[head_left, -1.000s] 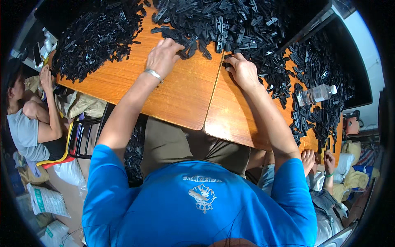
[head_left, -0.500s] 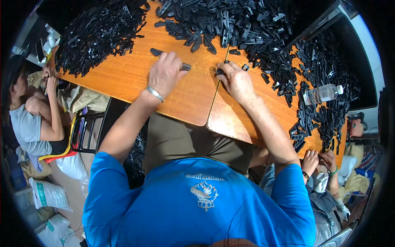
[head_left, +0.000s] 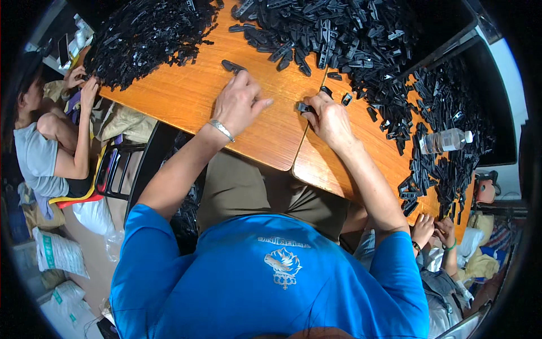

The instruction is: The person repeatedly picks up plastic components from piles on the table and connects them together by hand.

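One head-worn fisheye looks down close above the shirt (head_left: 226, 271), facing the table (head_left: 186, 85)

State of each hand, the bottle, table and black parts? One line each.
Left hand: open, thumb spread, no grip visible
Right hand: closed on a black part
Loose part: lying just beyond left hand, contact unclear
Piles: loose, heaped
Bottle: on its side, capped
Table: two tops meeting at a seam

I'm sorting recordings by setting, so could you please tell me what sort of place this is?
Probably a small manual workshop: heaps of small black parts cover much of a brown table, another person sits at its left end, and filled white sacks lie nearby.
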A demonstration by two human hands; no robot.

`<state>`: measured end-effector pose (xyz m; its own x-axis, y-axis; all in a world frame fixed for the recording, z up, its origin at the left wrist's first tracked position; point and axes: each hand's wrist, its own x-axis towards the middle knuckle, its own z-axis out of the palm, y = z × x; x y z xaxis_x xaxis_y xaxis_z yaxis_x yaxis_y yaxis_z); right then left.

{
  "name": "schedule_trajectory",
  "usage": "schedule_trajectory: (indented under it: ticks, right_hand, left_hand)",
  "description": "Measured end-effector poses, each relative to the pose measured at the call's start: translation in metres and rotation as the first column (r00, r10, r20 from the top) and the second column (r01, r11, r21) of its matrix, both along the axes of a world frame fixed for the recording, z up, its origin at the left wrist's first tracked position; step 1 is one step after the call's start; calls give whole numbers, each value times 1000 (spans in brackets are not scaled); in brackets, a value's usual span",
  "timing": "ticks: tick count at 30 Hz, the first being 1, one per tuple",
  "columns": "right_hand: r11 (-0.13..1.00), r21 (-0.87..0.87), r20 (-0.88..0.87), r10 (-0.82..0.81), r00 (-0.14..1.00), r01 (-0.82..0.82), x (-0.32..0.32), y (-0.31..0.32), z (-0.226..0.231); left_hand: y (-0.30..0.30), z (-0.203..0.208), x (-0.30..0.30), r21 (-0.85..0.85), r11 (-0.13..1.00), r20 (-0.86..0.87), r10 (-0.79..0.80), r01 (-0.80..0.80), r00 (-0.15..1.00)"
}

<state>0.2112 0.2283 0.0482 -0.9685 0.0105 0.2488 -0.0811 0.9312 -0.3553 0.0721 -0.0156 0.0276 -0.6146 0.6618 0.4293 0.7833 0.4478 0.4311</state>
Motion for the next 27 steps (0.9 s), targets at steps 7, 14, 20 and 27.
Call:
schedule_trajectory:
  ticks: [7, 14, 20, 27]
  right_hand:
    - [988, -139, -29, 70, 997, -73, -11, -17, 2]
    - [966, -220, -124, 112, 986, -138, -47, -52, -1]
    - [959, -196, -87, 188, 978, -202, -62, -53, -12]
    - [945, -103, -180, 290, 940, -311, -77, -69, -12]
  left_hand:
    - [-23, -5, 5, 227, 964, 167, -177, 137, 970]
    - [-46, -8, 0, 128, 991, 47, -37, 31, 998]
    - [-45, -13, 4, 170, 985, 93, 20, -35, 996]
    - [-35, -14, -4, 234, 972, 149, -48, 12, 988]
